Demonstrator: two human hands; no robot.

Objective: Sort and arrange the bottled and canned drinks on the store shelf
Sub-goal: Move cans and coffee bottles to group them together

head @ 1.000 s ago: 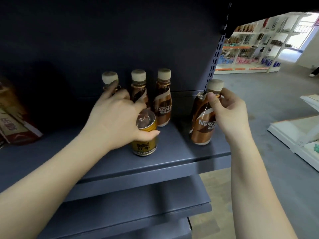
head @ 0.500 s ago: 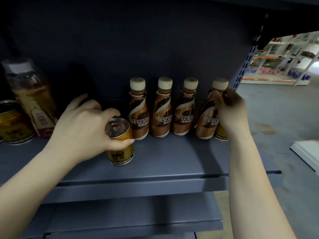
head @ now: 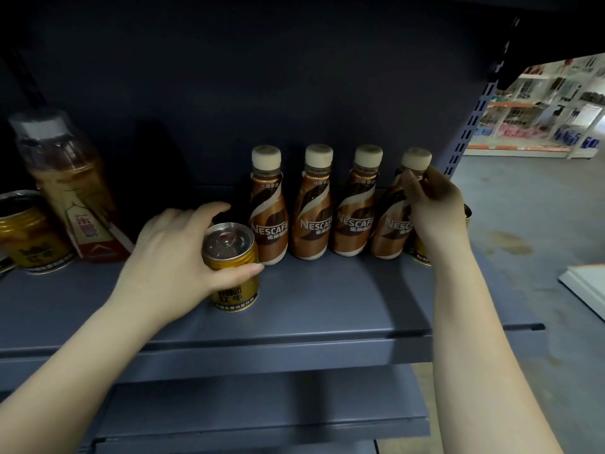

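Several brown Nescafe coffee bottles stand in a row at the back of the dark grey shelf (head: 327,309). My right hand (head: 432,208) grips the rightmost Nescafe bottle (head: 391,231) near its neck. My left hand (head: 176,257) is wrapped around a gold can (head: 234,276) standing upright just left of and in front of the first Nescafe bottle (head: 268,211). Another gold can (head: 422,253) is mostly hidden behind my right hand at the shelf's right end.
At far left stand a gold can (head: 29,237) and a clear tea bottle with a red label (head: 68,191). A perforated shelf upright (head: 471,116) rises at right. A lower shelf (head: 262,414) lies below. Distant store shelving (head: 540,113) and floor are at right.
The fourth Nescafe bottle went from the shelf's front right into the back row and has since held still. The gold can shifted left, away from the bottles. The view panned left.
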